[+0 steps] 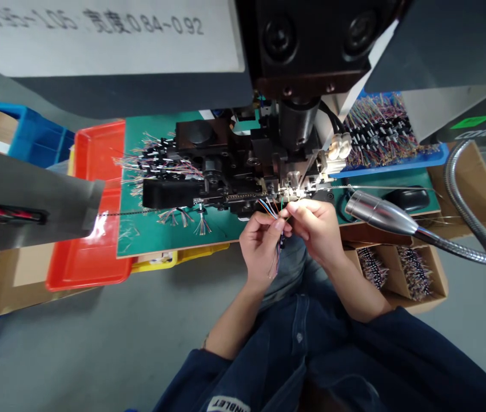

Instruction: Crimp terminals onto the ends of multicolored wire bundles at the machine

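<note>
Under a "0.84~0.92" label (106,34), left hand (262,246) and right hand (318,226) pinch wires (267,208).

Two hands: left hand (262,243), right hand (318,226). One wire bundle (277,257) near, one red tray (97,252) left, one lamp (380,213) right.

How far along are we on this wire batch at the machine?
Likely done: loose bundles with fanned ends lie on the green mat by the machine. In hand: left hand and right hand pinch one wire bundle, its coloured ends at the machine's front. Likely left: many bundles sit in the blue tray and cardboard box on the right, though which pile is finished is unclear.
</note>
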A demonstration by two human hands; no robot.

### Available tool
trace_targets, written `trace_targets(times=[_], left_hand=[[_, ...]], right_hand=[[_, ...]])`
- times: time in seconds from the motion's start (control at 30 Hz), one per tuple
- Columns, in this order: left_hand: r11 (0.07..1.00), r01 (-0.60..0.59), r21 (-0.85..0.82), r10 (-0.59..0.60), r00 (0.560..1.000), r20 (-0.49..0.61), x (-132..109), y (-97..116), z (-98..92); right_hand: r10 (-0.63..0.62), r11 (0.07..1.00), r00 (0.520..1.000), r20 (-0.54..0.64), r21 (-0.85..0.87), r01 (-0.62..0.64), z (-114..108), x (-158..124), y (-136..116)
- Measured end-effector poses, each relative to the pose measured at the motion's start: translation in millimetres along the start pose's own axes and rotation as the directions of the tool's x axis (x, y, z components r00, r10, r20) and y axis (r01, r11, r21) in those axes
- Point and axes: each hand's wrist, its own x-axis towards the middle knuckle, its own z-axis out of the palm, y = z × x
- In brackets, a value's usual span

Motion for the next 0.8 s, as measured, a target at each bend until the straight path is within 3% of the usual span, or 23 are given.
trace_targets(times=[0.33, 0.5, 0.67, 0.8], left_hand=[[1.0, -0.029, -0.008, 0.029, 0.999, -0.041, 1.0, 0.7, 2.0], [1.0, -0.016, 0.013, 0.016, 0.999, -0.051, 1.2, 2.1, 2.9], [0.999, 0.019, 0.029, -0.019, 1.0, 0.017, -1.0, 0.9, -1.1], [0.999, 0.026, 0.048, -0.028, 0.999, 0.035, -2.9, -1.6, -3.3]], right_hand=[[0.037, 0.999, 0.999, -0.04, 0.033, -0.035, 5.4, 0.8, -0.8], [0.011, 0.997, 0.999, -0.047, -0.071, -0.015, 3.4, 0.6, -2.5], [-0.086, 0.977, 0.996, 0.012, -0.196, 0.086, 1.7, -1.1, -11.7], [-0.083, 0.974, 0.997, 0.002, -0.213, 0.081, 2.4, -2.5, -15.7]])
